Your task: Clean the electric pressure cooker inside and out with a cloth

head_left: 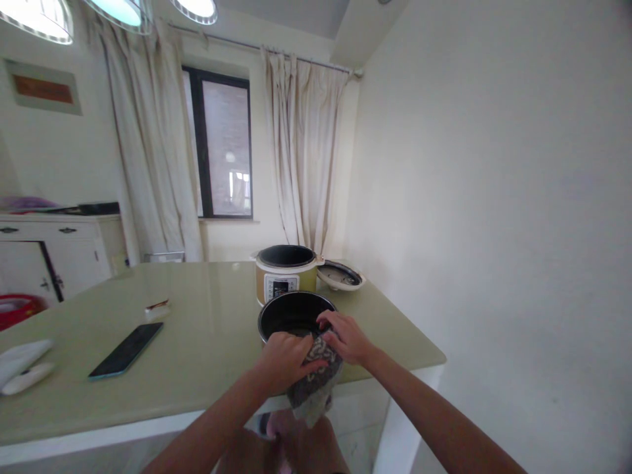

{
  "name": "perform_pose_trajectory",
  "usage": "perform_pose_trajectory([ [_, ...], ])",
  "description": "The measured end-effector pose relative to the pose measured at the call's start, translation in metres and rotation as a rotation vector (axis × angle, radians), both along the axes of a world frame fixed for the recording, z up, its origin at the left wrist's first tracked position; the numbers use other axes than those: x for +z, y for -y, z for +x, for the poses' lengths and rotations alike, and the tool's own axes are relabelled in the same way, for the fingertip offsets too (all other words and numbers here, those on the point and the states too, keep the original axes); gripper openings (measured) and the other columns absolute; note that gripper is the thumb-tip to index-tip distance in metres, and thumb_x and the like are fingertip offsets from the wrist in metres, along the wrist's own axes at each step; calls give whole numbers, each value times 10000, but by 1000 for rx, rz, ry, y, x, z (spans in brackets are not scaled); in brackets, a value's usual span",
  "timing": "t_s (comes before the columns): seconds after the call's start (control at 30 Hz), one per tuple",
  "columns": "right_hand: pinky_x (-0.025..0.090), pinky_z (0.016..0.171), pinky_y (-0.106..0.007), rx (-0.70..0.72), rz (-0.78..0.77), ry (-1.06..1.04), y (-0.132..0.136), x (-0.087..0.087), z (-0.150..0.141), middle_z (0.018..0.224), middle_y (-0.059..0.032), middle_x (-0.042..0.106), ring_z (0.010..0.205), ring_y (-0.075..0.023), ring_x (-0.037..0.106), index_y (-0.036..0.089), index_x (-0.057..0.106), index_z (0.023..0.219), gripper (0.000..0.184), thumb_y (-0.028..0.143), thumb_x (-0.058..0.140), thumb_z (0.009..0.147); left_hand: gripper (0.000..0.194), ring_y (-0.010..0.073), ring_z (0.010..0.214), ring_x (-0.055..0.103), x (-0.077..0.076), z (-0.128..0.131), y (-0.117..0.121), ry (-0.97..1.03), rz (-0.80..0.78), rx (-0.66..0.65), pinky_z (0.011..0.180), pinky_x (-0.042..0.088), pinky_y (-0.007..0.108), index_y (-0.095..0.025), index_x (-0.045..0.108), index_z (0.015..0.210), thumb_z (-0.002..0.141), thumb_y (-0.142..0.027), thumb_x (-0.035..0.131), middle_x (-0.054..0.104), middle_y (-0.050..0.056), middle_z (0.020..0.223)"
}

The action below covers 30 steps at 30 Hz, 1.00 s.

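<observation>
A black inner pot (294, 311) stands near the table's front edge, in front of a yellow rice cooker (285, 274) whose lid (340, 274) lies open to its right. My left hand (284, 359) is closed on a grey patterned cloth (316, 382) that hangs over the pot's near side and below the table edge. My right hand (348, 337) rests on the pot's near rim, its fingers pressing the top of the same cloth.
On the pale green table (207, 329) lie a dark phone (127, 349), a small wrapped item (157, 306) and white objects (22, 365) at the left edge. A white cabinet (54, 253) stands at back left. The wall is close on the right.
</observation>
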State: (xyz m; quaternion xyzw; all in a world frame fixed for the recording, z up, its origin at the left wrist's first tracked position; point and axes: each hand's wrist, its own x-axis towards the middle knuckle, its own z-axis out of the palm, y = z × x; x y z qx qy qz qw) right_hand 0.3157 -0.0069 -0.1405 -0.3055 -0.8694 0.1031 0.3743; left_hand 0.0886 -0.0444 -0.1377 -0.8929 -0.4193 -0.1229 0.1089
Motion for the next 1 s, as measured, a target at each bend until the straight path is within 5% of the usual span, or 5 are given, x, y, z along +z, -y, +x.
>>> perform_pose_trajectory([
  [0.3, 459, 799, -380, -39, 172, 200, -12, -10, 1, 902, -119, 715, 832, -247, 614, 177, 649, 1025, 855, 823, 92, 984, 492, 264, 1009, 657, 9, -100, -39, 102, 135, -352, 968, 483, 425, -215, 655, 1017, 1019, -656, 438, 727, 91, 1042],
  [0.47, 385, 730, -341, -263, 101, 422, 5, 0, -21, 800, -104, 726, 769, -225, 641, 192, 661, 856, 740, 600, 94, 1099, 382, 284, 1034, 664, 10, -84, -23, 82, 127, -342, 1005, 457, 473, -187, 615, 1209, 1014, -493, 498, 737, 115, 1113],
  [0.7, 381, 743, -316, -314, -38, 182, 37, -5, -46, 840, -26, 762, 760, -210, 688, 248, 631, 1245, 541, 604, 249, 1105, 414, 260, 738, 695, -9, -25, 0, 56, 192, -119, 750, 442, 425, -201, 678, 914, 973, -587, 541, 747, 85, 795],
  [0.87, 426, 799, -341, -183, -34, 132, 7, -6, -2, 764, -36, 702, 775, -219, 639, 210, 672, 1102, 706, 748, 219, 1045, 467, 223, 736, 656, -4, -57, -14, 61, 247, -381, 718, 420, 381, -217, 629, 841, 990, -647, 527, 701, 50, 775],
  [1.0, 428, 809, -339, -198, -48, 221, -6, 2, 3, 819, -65, 722, 791, -203, 624, 203, 695, 893, 702, 615, 166, 1103, 526, 235, 824, 666, 2, -75, -28, 111, 217, -355, 805, 443, 382, -207, 627, 863, 967, -712, 518, 718, 53, 851],
])
